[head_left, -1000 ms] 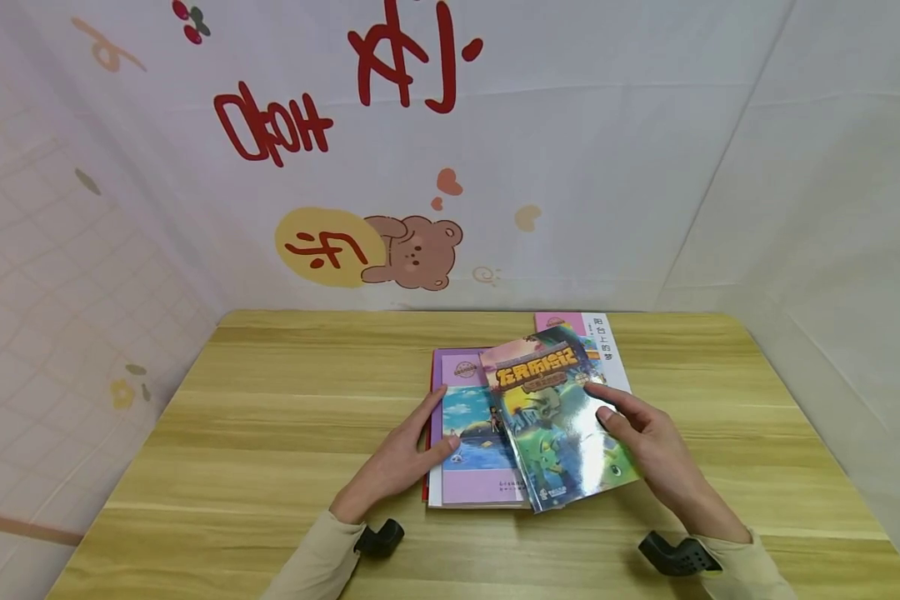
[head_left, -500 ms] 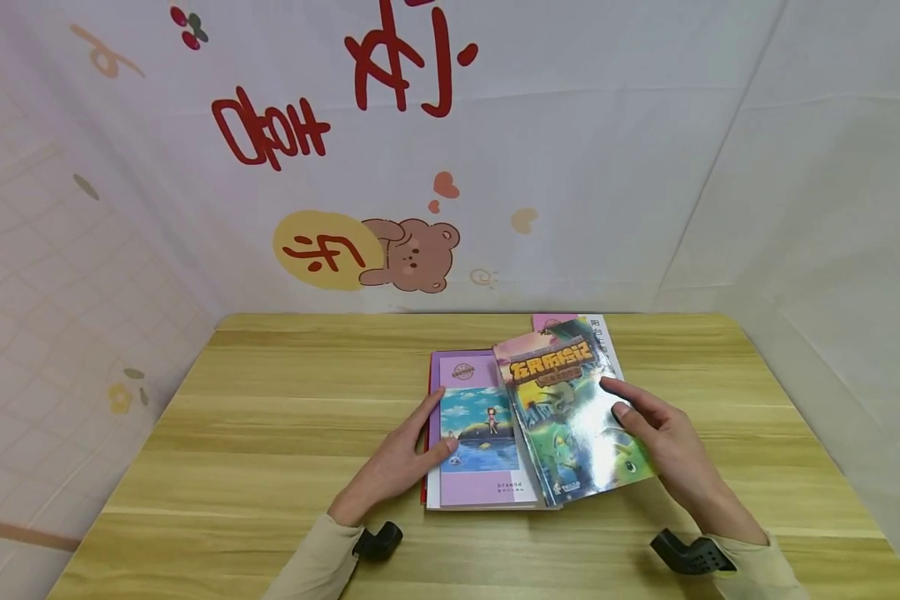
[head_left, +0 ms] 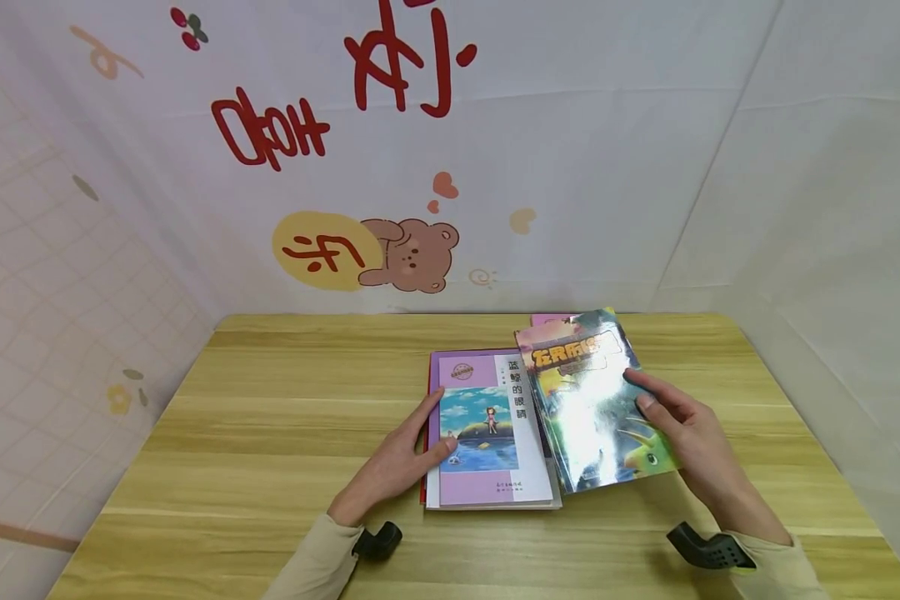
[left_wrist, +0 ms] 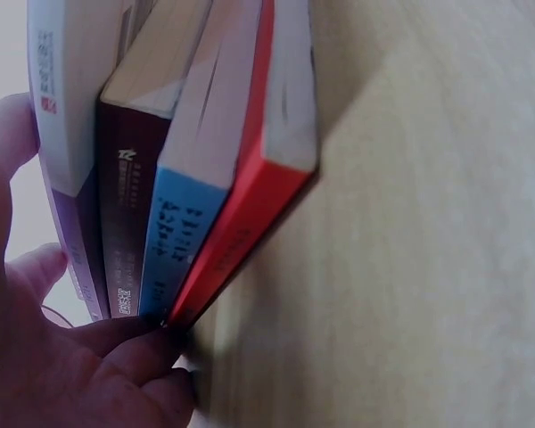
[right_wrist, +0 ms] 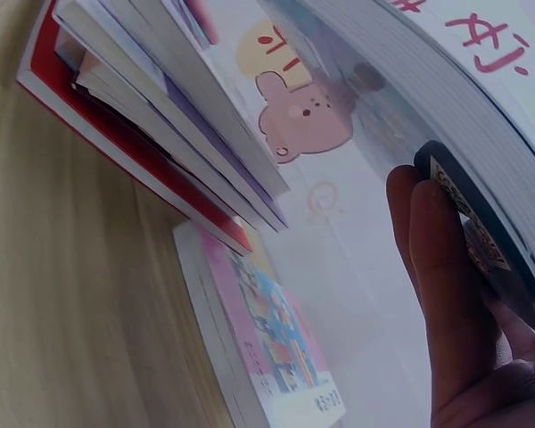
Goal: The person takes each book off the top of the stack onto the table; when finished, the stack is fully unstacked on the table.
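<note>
My right hand (head_left: 697, 437) holds a glossy comic-style book (head_left: 588, 408) by its right edge, thumb on the cover and fingers underneath. In the right wrist view the fingers (right_wrist: 441, 259) press the book's dark back cover; it is lifted above the table. My left hand (head_left: 393, 458) grips the left side of a stack of books, thumb on the purple-and-white top book (head_left: 487, 425). In the left wrist view the stack shows a dark spine (left_wrist: 125, 205), a blue spine (left_wrist: 185, 227) and a red book (left_wrist: 241, 214) lowest.
A pink-and-white book (right_wrist: 276, 325) lies on the wooden table (head_left: 270, 425) behind the stack, mostly hidden by the held book in the head view. A white cloth wall (head_left: 607, 192) with a bear print rises behind the table.
My right hand has moved the glossy book to the right, uncovering the top book of the stack and covering more of the pink-and-white one. The left hand has stayed in place.
</note>
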The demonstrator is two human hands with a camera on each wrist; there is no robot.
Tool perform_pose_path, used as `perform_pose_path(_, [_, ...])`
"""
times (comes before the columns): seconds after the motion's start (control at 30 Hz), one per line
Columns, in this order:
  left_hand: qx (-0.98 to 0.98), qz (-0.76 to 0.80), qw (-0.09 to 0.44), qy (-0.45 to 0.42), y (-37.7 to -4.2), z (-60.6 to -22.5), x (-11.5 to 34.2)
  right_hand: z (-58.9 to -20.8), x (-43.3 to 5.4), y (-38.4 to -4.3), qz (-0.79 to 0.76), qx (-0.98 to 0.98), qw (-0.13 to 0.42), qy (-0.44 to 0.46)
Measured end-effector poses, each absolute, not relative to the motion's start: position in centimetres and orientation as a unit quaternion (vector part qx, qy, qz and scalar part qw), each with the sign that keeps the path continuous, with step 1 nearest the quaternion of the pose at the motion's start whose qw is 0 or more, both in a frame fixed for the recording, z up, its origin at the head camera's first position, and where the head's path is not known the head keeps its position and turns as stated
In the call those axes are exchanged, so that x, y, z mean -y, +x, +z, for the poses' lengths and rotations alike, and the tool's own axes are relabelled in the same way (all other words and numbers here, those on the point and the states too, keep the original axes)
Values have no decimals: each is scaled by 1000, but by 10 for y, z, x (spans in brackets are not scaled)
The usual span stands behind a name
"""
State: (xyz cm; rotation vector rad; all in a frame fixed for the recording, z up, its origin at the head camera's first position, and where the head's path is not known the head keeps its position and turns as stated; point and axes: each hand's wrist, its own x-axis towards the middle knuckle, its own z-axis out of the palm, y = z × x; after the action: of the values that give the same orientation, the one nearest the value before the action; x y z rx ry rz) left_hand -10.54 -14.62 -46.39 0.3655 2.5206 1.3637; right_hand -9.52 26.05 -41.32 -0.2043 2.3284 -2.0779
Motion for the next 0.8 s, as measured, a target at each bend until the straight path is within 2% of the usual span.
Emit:
perform_pose_path(0.27, [-866, 466, 126, 127, -106, -463, 146, -413, -274, -95, -693, -717, -17, -72])
perform_pose_path(0.8, [-865, 468, 127, 128, -106, -464, 146, -411, -302, -98, -750, -661, 3, -33])
